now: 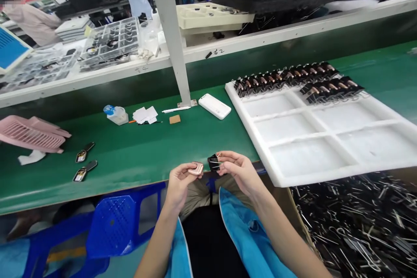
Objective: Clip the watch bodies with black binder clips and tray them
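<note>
Between thumb and fingers, my left hand [181, 182] pinches a small rose-gold case [196, 169], perhaps a watch housing. My right hand [239, 169] grips a black binder clip [213, 163] by its wire handles. Clip and case are a short gap apart, above the table's front edge. To the right, a white foam tray [275, 173] carries rows of binder clips [283, 77] clamped on rose-gold pieces along its far side. Two small opened devices [81, 155] lie at the left of the green table [137, 147].
A carton of loose binder clips [358, 226] is below the tray. A white power bank or phone [215, 106], a pen [176, 109], paper slips [145, 114], a bottle [116, 115] and a pink fan-like object [32, 132] lie on the table. A post [172, 39] rises behind; a blue stool [112, 226] stands left.
</note>
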Demonstrator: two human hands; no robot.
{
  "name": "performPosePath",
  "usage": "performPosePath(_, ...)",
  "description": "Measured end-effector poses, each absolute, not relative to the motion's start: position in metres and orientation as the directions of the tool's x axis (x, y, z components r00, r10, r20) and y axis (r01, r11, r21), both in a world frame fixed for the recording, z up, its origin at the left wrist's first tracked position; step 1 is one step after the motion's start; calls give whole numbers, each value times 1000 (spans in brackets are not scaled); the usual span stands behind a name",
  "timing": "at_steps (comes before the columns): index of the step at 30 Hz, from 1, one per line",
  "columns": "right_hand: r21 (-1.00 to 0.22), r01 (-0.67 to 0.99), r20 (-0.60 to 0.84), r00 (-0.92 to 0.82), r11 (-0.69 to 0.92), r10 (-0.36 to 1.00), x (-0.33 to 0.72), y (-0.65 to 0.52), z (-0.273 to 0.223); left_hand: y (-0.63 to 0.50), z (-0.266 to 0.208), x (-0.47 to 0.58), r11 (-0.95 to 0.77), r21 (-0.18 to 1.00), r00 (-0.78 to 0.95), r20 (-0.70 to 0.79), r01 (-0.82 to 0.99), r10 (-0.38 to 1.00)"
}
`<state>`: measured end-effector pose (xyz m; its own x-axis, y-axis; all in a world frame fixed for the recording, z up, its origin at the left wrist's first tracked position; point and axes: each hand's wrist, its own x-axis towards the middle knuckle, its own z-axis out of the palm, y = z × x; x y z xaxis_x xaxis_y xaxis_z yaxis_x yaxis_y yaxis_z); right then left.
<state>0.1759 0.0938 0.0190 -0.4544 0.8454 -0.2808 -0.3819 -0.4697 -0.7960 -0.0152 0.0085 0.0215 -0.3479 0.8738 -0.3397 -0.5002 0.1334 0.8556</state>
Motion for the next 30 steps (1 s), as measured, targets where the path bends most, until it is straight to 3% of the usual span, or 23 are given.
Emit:
performPosePath(7,-706,-497,-379,-336,-504,862,151,81,-3,6,26,-13,35,855,-403,-280,-518,871)
performPosePath(12,-717,-483,-376,-341,-504,862,147,74,-5,9,26,-7,9,841,-488,-323,-541,811)
performPosePath(18,-772,-447,-349,-296,-452,889,139,65,-2,10,26,0,28,900,-568,-298,-435,767)
performPosePath(30,-830,-365,-330,-290,-423,898,139,58,2,10,28,-1,53,948,-589,-239,-314,772)
